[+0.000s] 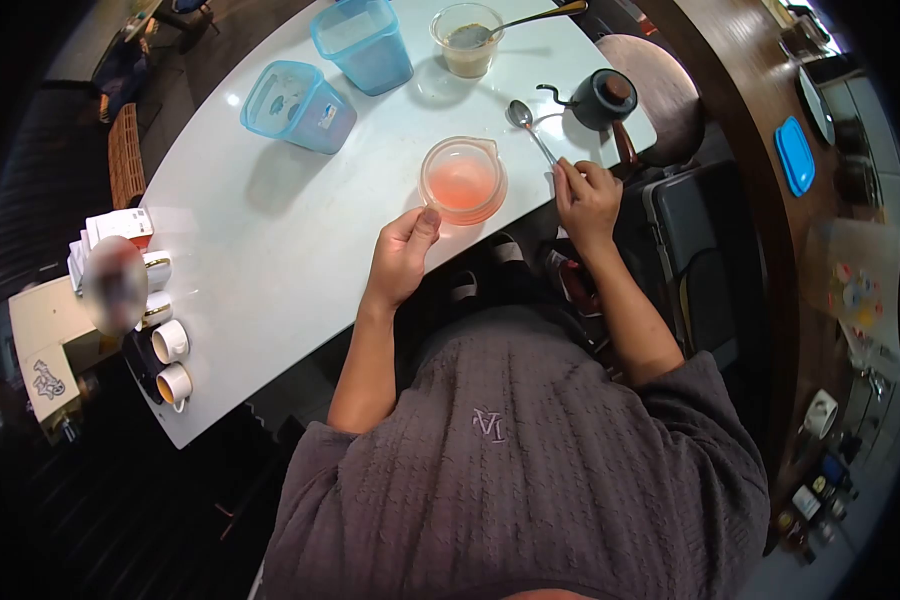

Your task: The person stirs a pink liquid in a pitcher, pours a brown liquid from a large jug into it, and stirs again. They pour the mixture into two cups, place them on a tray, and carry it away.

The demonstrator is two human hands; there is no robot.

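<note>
My left hand (405,255) is closed on the near rim of a round clear plastic cup (463,185) with something pink-orange in it. The thumb lies on top of the rim, and the cup is over the front edge of the white table (300,250). My right hand (588,200) pinches the handle of a metal spoon (520,115). Its bowl points away from me, over the tabletop, right of the cup. Beyond the spoon stands a black gooseneck kettle (595,103) with a wooden knob and handle.
Two blue translucent containers (315,120) stand at the far left of the cup. A clear tub (467,60) farther back holds a greyish-brown substance and another spoon (530,18). White mugs (172,343) line the left end. A round stool (660,80) is beyond the table's right edge.
</note>
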